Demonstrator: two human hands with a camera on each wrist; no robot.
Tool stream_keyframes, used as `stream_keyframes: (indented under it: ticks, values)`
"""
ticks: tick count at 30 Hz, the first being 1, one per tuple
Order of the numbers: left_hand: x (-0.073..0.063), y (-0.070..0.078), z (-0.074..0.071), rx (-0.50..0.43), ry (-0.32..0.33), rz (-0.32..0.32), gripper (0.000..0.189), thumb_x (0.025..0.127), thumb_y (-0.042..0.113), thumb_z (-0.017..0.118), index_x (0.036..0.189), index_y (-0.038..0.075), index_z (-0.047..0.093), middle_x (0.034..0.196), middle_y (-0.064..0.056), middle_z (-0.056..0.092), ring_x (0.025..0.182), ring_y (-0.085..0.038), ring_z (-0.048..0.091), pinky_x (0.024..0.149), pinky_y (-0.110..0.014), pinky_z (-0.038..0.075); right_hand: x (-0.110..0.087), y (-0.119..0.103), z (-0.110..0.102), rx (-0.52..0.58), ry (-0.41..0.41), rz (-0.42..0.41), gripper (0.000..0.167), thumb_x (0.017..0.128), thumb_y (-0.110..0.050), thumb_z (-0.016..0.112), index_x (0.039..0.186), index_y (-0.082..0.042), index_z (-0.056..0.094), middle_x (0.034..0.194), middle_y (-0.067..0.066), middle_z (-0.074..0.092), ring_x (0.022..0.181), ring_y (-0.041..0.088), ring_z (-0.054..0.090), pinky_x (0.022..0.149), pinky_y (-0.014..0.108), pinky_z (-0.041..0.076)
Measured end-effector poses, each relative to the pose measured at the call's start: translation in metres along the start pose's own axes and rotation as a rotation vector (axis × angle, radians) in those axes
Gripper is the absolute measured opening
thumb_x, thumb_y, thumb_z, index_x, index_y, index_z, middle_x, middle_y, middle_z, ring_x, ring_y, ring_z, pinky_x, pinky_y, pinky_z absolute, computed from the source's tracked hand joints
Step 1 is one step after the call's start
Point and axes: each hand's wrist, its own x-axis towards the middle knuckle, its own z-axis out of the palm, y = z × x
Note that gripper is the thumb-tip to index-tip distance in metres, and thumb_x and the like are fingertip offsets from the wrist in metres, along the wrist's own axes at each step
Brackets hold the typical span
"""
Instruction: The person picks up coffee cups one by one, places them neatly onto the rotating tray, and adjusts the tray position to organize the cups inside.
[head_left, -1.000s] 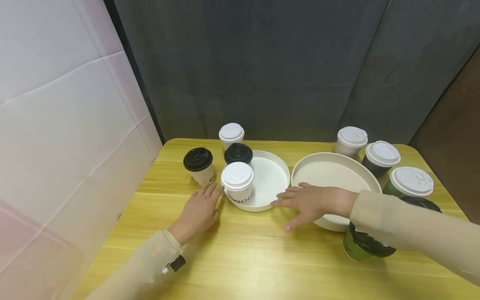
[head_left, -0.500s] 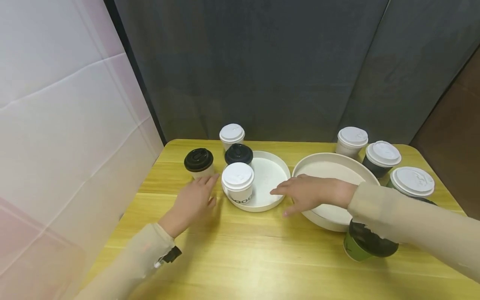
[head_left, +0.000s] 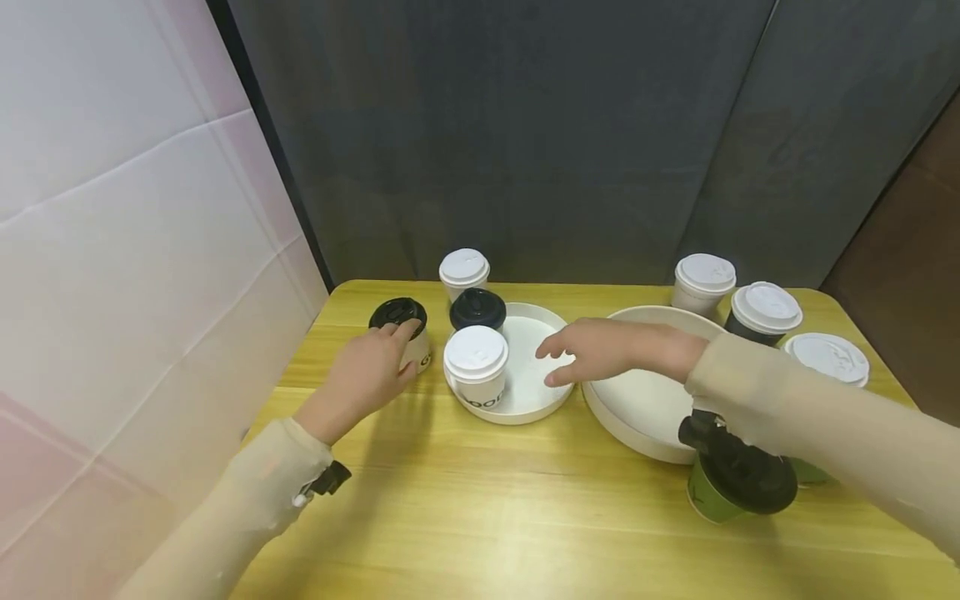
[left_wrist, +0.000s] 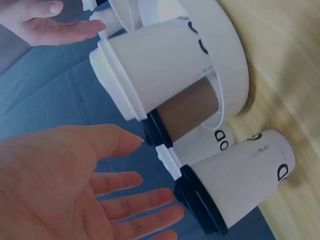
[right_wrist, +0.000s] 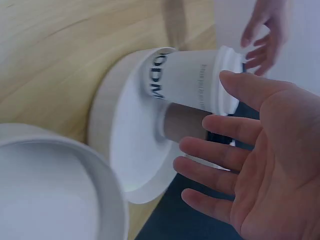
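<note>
1. While your left hand (head_left: 362,377) reaches over the left black-lidded cup (left_wrist: 245,175), its fingers are spread and hold nothing; you probably keep them apart to leave room for the lid. They are right by it, but whether a fingertip touches you cannot tell.
2. That cup stands upright on the counter (head_left: 495,517), left of the small tray (head_left: 521,367) and outside its rim, with space around it for your fingers.
3. Your right hand (head_left: 592,350) hovers above the right side of the small tray, fingers loose and apart, gripping nothing; it seems held there to stay clear of the cups.
4. In the small tray, a white-lidded cup (head_left: 477,367) and a black-lidded brown cup (head_left: 477,308) stand upright toward the left, which leaves the right part bare. Beyond them is a far white-lidded cup (head_left: 464,268).
5. The large tray (head_left: 645,408) sits to the right, with several cups past its rim; the near green cup (head_left: 735,483) is partly hidden by your sleeve.
6. Compared with a second ago, your left hand has moved farther and leftward, from beside the white-lidded cup to over the left black lid. Your right hand has shifted slightly farther away. Cups and trays keep their places.
</note>
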Motion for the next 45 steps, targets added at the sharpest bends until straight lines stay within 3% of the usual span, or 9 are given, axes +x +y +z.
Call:
stream_keyframes:
  ticks: [8, 14, 19, 27, 31, 38, 45]
  values:
    - [0.013, -0.009, -0.01, -0.03, -0.018, -0.045, 0.056, 0.09, 0.022, 0.064, 0.139, -0.001, 0.05, 0.127, -0.026, 0.063, 0.108, -0.045, 0.064, 0.083, -0.054, 0.057, 0.01, -0.01, -0.021, 0.169, 0.079, -0.035, 0.048, 0.098, -0.033, 0.057, 0.137, -0.006, 0.056, 0.131, 0.014, 0.065, 0.122, 0.031, 0.062, 0.104, 0.046, 0.051]
    - [0.025, -0.019, -0.012, -0.034, -0.055, -0.072, 0.06, 0.091, 0.025, 0.065, 0.141, -0.002, 0.047, 0.132, -0.028, 0.057, 0.115, -0.045, 0.06, 0.087, -0.056, 0.055, 0.029, -0.021, -0.035, 0.228, 0.195, -0.075, 0.044, 0.098, -0.03, 0.057, 0.133, -0.004, 0.06, 0.128, 0.013, 0.068, 0.12, 0.028, 0.065, 0.103, 0.043, 0.052]
    - [0.034, -0.032, -0.011, -0.066, -0.105, -0.099, 0.068, 0.092, 0.028, 0.067, 0.147, -0.002, 0.039, 0.144, -0.03, 0.046, 0.129, -0.048, 0.049, 0.099, -0.059, 0.049, 0.049, -0.032, -0.045, 0.33, 0.259, -0.018, 0.045, 0.099, -0.035, 0.055, 0.136, -0.01, 0.059, 0.135, 0.007, 0.064, 0.122, 0.024, 0.062, 0.104, 0.04, 0.051]
    - [0.042, -0.052, -0.002, -0.105, -0.188, -0.134, 0.08, 0.091, 0.038, 0.067, 0.153, 0.003, 0.03, 0.152, -0.03, 0.037, 0.136, -0.051, 0.039, 0.108, -0.063, 0.04, 0.081, -0.053, -0.046, 0.608, 0.247, 0.047, 0.055, 0.102, -0.049, 0.045, 0.146, -0.018, 0.048, 0.147, 0.004, 0.052, 0.127, 0.029, 0.057, 0.103, 0.044, 0.051]
    - [0.045, -0.055, 0.001, -0.124, -0.218, -0.113, 0.083, 0.091, 0.042, 0.067, 0.154, 0.004, 0.029, 0.153, -0.03, 0.036, 0.137, -0.051, 0.04, 0.109, -0.063, 0.039, 0.098, -0.059, -0.039, 0.622, 0.263, 0.035, 0.058, 0.102, -0.052, 0.042, 0.148, -0.018, 0.045, 0.151, 0.003, 0.049, 0.129, 0.028, 0.057, 0.104, 0.044, 0.05]
    - [0.053, -0.054, 0.005, -0.149, -0.262, -0.076, 0.084, 0.09, 0.039, 0.069, 0.155, 0.006, 0.027, 0.154, -0.03, 0.034, 0.137, -0.052, 0.039, 0.11, -0.064, 0.038, 0.118, -0.067, -0.027, 0.58, 0.335, -0.018, 0.058, 0.103, -0.051, 0.038, 0.149, -0.016, 0.044, 0.154, 0.004, 0.047, 0.142, 0.023, 0.044, 0.119, 0.041, 0.036]
    - [0.053, -0.057, 0.01, -0.16, -0.266, -0.048, 0.083, 0.089, 0.032, 0.073, 0.154, 0.005, 0.029, 0.153, -0.03, 0.036, 0.136, -0.053, 0.041, 0.11, -0.063, 0.039, 0.127, -0.067, -0.013, 0.574, 0.344, -0.014, 0.062, 0.102, -0.054, 0.039, 0.15, -0.016, 0.043, 0.155, 0.004, 0.046, 0.144, 0.024, 0.043, 0.119, 0.042, 0.036]
